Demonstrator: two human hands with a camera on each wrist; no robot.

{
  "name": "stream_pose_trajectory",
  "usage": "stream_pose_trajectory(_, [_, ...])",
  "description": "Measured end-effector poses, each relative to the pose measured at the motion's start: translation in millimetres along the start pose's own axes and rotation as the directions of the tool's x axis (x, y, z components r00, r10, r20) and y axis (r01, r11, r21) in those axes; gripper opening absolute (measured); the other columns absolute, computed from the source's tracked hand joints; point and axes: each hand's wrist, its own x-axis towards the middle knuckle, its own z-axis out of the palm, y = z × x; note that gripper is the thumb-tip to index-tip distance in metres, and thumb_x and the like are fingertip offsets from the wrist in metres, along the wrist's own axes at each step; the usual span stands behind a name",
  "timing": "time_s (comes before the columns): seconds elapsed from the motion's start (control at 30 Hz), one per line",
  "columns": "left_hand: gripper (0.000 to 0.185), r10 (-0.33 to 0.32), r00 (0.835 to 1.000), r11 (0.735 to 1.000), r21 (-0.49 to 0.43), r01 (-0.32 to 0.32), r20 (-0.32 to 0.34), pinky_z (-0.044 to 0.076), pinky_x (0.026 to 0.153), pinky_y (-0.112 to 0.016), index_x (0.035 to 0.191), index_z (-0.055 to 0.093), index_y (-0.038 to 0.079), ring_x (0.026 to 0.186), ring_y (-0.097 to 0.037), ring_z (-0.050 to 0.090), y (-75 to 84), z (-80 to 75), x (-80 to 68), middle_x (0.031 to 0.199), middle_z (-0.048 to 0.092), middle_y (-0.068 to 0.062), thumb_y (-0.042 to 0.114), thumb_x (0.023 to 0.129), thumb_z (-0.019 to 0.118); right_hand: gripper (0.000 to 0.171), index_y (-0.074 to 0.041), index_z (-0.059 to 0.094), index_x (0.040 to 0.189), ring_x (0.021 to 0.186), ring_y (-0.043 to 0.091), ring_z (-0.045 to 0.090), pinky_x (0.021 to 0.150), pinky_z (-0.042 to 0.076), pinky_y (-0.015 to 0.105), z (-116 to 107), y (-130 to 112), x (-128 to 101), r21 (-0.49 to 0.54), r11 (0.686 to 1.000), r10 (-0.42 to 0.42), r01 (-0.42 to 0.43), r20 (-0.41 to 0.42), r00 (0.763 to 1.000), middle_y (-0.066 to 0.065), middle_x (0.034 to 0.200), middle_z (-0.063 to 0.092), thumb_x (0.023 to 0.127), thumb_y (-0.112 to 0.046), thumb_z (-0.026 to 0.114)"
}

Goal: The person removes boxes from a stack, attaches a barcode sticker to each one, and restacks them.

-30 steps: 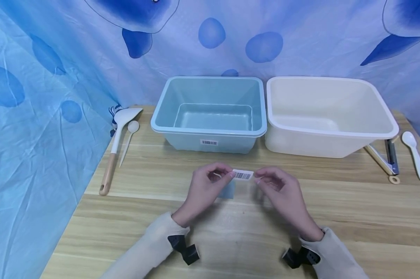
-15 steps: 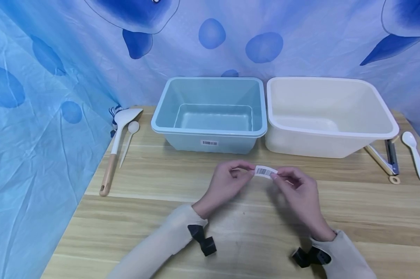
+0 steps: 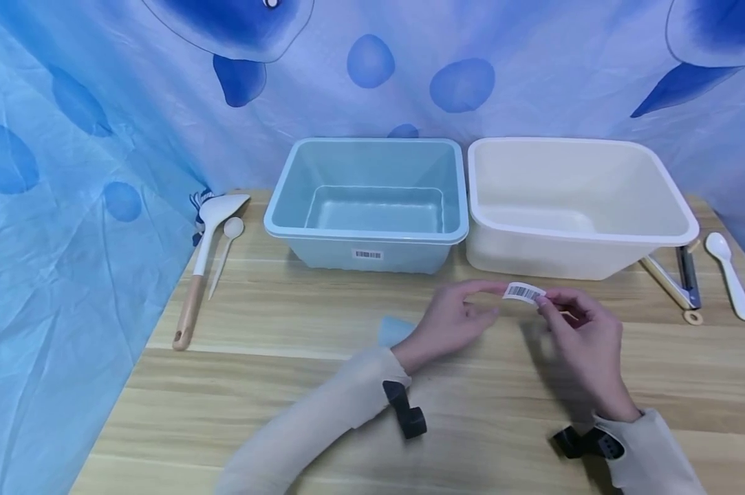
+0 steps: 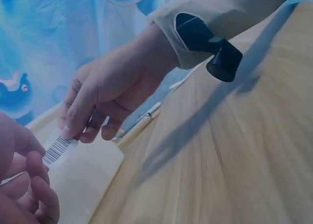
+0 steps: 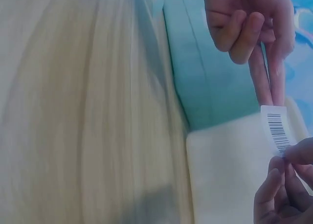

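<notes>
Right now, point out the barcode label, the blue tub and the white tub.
barcode label [image 3: 523, 292], head view, middle of the printed bars.
blue tub [image 3: 367, 236], head view, front rim.
white tub [image 3: 570, 234], head view, front rim.

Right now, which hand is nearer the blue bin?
Left. The left hand sits just in front of the blue bin, off its right corner. The right hand is farther right, in front of the white bin. Both pinch the barcode sticker.

Wooden table [image 3: 298, 385] carries blue tub [image 3: 367, 199], white tub [image 3: 576, 206], spatula [image 3: 205, 258], spoons [image 3: 730, 273], tongs [image 3: 675, 278]
</notes>
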Motion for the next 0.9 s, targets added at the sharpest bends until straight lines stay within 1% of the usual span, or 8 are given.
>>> stream_pose_trajectory(0.07, [0.042, 0.015, 1.0, 0.999, 0.04, -0.014, -0.002, 0.029, 0.035, -0.019, 0.127, 0.063, 0.021, 0.037, -0.004, 0.034, 0.3, 5.4, 5.4, 0.097, 0.071, 0.0, 0.005, 0.089, 0.065, 0.01, 0.004, 0.07, 0.094, 0.067, -0.008, 0.062, 0.055, 0.05, 0.008, -4, 4, 3, -0.024, 1.0, 0.007, -0.008, -0.011, 1.0, -0.016, 0.078, 0.069, 0.084, 0.004, 0.07])
stream_pose_trajectory(0.17, [0.042, 0.035, 0.999, 0.994, 0.106, -0.033, -0.015, 0.03, 0.036, -0.017, 0.127, 0.063, 0.02, 0.037, -0.002, 0.034, 1.6, 13.5, 14.3, 0.118, 0.068, 0.003, 0.005, 0.088, 0.065, 0.01, 0.004, 0.069, 0.095, 0.066, -0.008, 0.062, 0.055, 0.049, 0.007, -8, 10, 8, -0.048, 0.998, 0.027, -0.029, -0.027, 0.999, -0.013, 0.077, 0.07, 0.084, 0.002, 0.07])
stream_pose_trajectory(0.27, [0.044, 0.054, 0.998, 0.983, 0.179, -0.049, -0.024, 0.029, 0.036, -0.015, 0.129, 0.061, 0.019, 0.037, 0.0, 0.032, 2.8, 20.4, 23.3, 0.121, 0.067, 0.006, 0.007, 0.087, 0.065, 0.011, 0.004, 0.068, 0.096, 0.063, -0.007, 0.061, 0.054, 0.048, 0.007, -12, 15, 13, -0.055, 0.998, 0.041, -0.043, -0.038, 0.998, -0.019, 0.074, 0.067, 0.086, 0.001, 0.069])
stream_pose_trajectory(0.37, [0.047, 0.071, 0.997, 0.976, 0.209, -0.063, -0.028, 0.03, 0.037, -0.015, 0.132, 0.059, 0.018, 0.037, 0.0, 0.033, 2.4, 26.2, 32.2, 0.125, 0.065, 0.006, 0.007, 0.087, 0.065, 0.012, 0.005, 0.068, 0.098, 0.065, -0.007, 0.061, 0.055, 0.048, 0.006, -15, 19, 21, -0.059, 0.998, 0.03, -0.033, -0.045, 0.999, -0.025, 0.075, 0.064, 0.086, 0.0, 0.068])
stream_pose_trajectory(0.5, [0.052, 0.084, 0.996, 0.976, 0.204, -0.078, -0.02, 0.04, 0.045, -0.012, 0.136, 0.055, 0.016, 0.042, 0.002, 0.037, 0.6, 33.8, 43.0, 0.132, 0.061, 0.004, 0.005, 0.086, 0.066, 0.013, 0.005, 0.069, 0.098, 0.068, -0.011, 0.06, 0.058, 0.048, 0.004, -17, 23, 30, -0.081, 0.997, -0.011, 0.006, -0.067, 0.998, -0.02, 0.079, 0.067, 0.086, -0.001, 0.069])
stream_pose_trajectory(0.63, [0.056, 0.089, 0.996, 0.979, 0.187, -0.085, -0.013, 0.046, 0.051, -0.014, 0.138, 0.053, 0.017, 0.045, 0.001, 0.041, -0.8, 39.7, 49.9, 0.134, 0.059, 0.004, 0.003, 0.085, 0.066, 0.014, 0.005, 0.07, 0.098, 0.07, -0.014, 0.059, 0.059, 0.047, 0.003, -17, 27, 37, -0.094, 0.995, -0.039, 0.031, -0.085, 0.996, -0.026, 0.079, 0.063, 0.086, -0.002, 0.069])
stream_pose_trajectory(0.73, [0.059, 0.082, 0.997, 0.981, 0.178, -0.078, -0.013, 0.043, 0.045, -0.016, 0.139, 0.051, 0.02, 0.043, -0.001, 0.04, -0.8, 41.4, 52.3, 0.134, 0.057, 0.007, 0.003, 0.085, 0.065, 0.015, 0.006, 0.07, 0.099, 0.072, -0.014, 0.059, 0.059, 0.047, 0.003, -15, 29, 41, -0.077, 0.996, -0.045, 0.038, -0.091, 0.995, -0.031, 0.079, 0.06, 0.087, -0.003, 0.069])
stream_pose_trajectory(0.9, [0.06, 0.074, 0.997, 0.981, 0.182, -0.07, -0.017, 0.042, 0.042, -0.017, 0.14, 0.05, 0.021, 0.042, -0.001, 0.039, -0.9, 42.1, 55.0, 0.137, 0.055, 0.007, 0.003, 0.085, 0.065, 0.016, 0.006, 0.07, 0.099, 0.072, -0.013, 0.06, 0.058, 0.048, 0.004, -13, 30, 45, -0.06, 0.998, -0.033, 0.027, -0.102, 0.994, -0.024, 0.079, 0.064, 0.087, -0.004, 0.069])
